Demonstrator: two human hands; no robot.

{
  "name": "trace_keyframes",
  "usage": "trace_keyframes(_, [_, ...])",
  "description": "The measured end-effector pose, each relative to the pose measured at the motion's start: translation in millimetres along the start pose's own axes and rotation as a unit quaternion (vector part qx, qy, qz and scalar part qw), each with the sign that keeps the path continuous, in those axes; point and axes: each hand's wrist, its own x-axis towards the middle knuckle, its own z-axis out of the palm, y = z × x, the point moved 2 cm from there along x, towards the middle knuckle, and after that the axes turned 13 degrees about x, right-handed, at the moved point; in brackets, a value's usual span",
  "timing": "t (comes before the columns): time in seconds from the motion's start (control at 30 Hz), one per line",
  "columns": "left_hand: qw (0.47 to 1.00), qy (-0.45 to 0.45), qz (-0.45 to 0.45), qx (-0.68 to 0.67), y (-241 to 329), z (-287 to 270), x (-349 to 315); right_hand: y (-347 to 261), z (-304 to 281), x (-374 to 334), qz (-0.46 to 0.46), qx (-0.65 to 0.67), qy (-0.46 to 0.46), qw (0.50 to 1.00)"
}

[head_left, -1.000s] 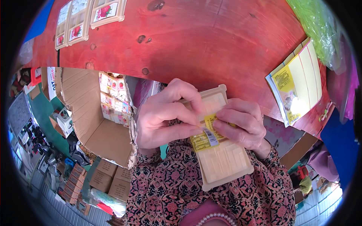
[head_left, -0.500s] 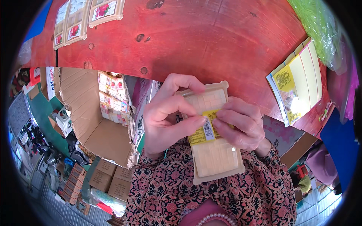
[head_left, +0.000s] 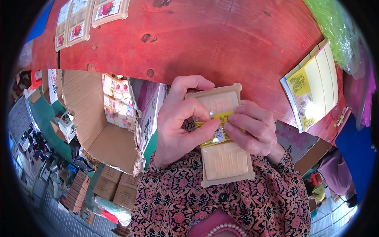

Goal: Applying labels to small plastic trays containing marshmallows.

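A beige plastic tray is held up in front of my chest, its moulded underside toward me. Across its middle runs a yellow label with a barcode. My left hand grips the tray's left side with bent fingers, its thumb lying over the label. From the right, my right hand holds the tray, its fingertips pressed on the label's right end. The tray hides parts of both hands.
Beyond the tray spreads a red wooden table. Strawberry-printed trays lie at its far left. Yellow label sheets sit on the right, near green plastic bags. An open carton with strawberry-printed packs stands on my left.
My left hand has shifted slightly right, its thumb sliding along the label and covering more of the barcode. The tray's lower end has risen slightly. My right hand stays on the label's right end.
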Motion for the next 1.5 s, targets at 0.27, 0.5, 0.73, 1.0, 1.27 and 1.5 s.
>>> trace_keyframes(0.27, [1.0,-0.013,0.015,0.018,-0.8,-0.8,1.3,-1.5,1.7,-1.6,-0.001,0.005,0.031,1.0])
trace_keyframes(0.5, [0.999,-0.032,-0.016,-0.004,0.3,-2.4,2.4,-2.3,1.4,-4.9,0.005,0.056,0.018,0.998])
trace_keyframes(0.73, [0.995,-0.012,-0.082,-0.062,3.9,1.4,3.1,-9.4,9.0,-6.6,-0.037,0.005,0.049,0.998])
trace_keyframes(1.0, [0.996,0.01,-0.072,-0.045,-2.5,-3.9,-3.2,-12.9,9.5,-3.7,-0.025,0.027,-0.007,0.999])
trace_keyframes(1.27, [0.957,-0.104,0.272,-0.015,-7.4,-38.0,4.0,-3.3,10.2,12.6,0.246,0.334,0.105,0.904])
trace_keyframes(1.5, [0.993,-0.033,0.102,-0.049,-0.4,-21.6,-18.0,-21.4,14.3,21.8,0.508,0.517,0.157,0.671])
